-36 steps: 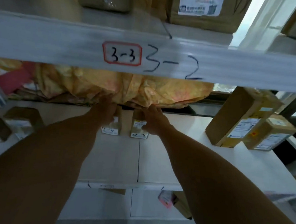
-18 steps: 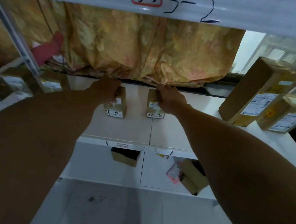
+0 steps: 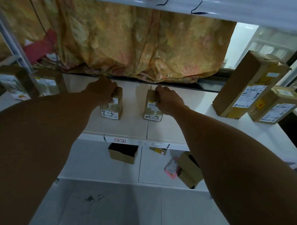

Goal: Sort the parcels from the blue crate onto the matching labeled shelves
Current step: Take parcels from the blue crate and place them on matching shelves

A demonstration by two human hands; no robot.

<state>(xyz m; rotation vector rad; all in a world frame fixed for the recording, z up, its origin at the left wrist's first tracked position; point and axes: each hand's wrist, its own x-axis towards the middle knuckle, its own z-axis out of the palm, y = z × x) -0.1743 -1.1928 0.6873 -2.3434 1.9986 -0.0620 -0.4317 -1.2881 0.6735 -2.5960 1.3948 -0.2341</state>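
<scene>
The left hand (image 3: 102, 90) is curled over the top of a small cardboard parcel, the left box (image 3: 112, 108). The right hand (image 3: 167, 99) is closed in the same way on the top edge of a second parcel, the right box (image 3: 152, 110). Both boxes are stood upright on the middle shelf (image 3: 132, 128), apart from each other with a bare strip between them, and "4-3" is written on the near face of each. On the front edge of the shelf a small tag (image 3: 120, 140) reading "4-3" is fixed just below the left box, with "3-3" handwritten beside it.

The step in hand is judged to be the setting down of two parcels in their matching bay, and both appear to be seated on the board. The next move, it is judged, calls for the fingers to be loosened and the hands drawn back without the narrow boxes being tipped.

Larger parcels (image 3: 241, 86) are stood at the right end of the shelf. A yellow cloth (image 3: 131, 41) is hung behind. The blue crate is not in view.
</scene>
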